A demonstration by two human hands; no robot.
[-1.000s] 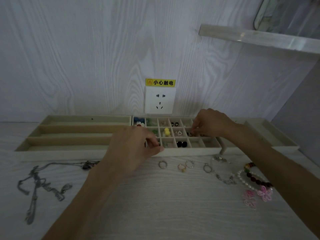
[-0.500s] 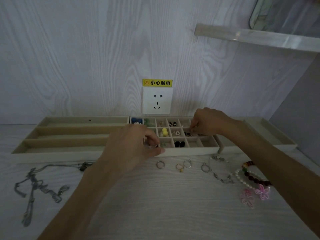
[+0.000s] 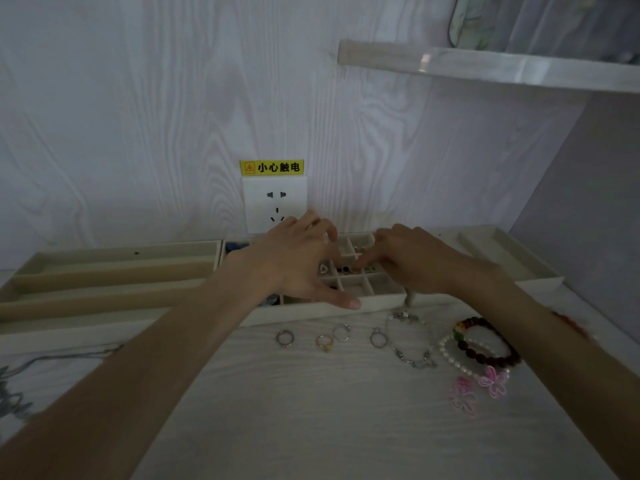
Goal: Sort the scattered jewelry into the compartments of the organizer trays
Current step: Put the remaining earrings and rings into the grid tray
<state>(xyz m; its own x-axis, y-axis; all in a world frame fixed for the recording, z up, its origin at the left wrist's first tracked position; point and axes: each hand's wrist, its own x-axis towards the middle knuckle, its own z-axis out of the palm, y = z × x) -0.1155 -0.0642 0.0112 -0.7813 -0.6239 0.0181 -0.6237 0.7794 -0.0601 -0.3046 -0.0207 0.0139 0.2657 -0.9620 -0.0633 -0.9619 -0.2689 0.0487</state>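
Both hands reach over the grid tray (image 3: 363, 301), a pale beige organizer of small square compartments that stands on the tabletop (image 3: 311, 410) against the wall. The left hand (image 3: 298, 261) hangs over its middle with fingers spread and loosely bent, thumb stretched to the front rim; whether it holds anything cannot be told. The right hand (image 3: 408, 259) has its fingers curled down into a middle-row compartment that holds small dark pieces; whether it pinches one is hidden. Left of the grid lies a long-slot tray (image 3: 104, 282) with beige lengthwise dividers. On the tabletop in front lie four thin metal rings (image 3: 285, 338), one with a yellowish stone, a silver chain bracelet (image 3: 412, 341), a dark bead bracelet (image 3: 485, 341) touching a white pearl bracelet (image 3: 453, 358), and two pink flower pieces (image 3: 493, 381).
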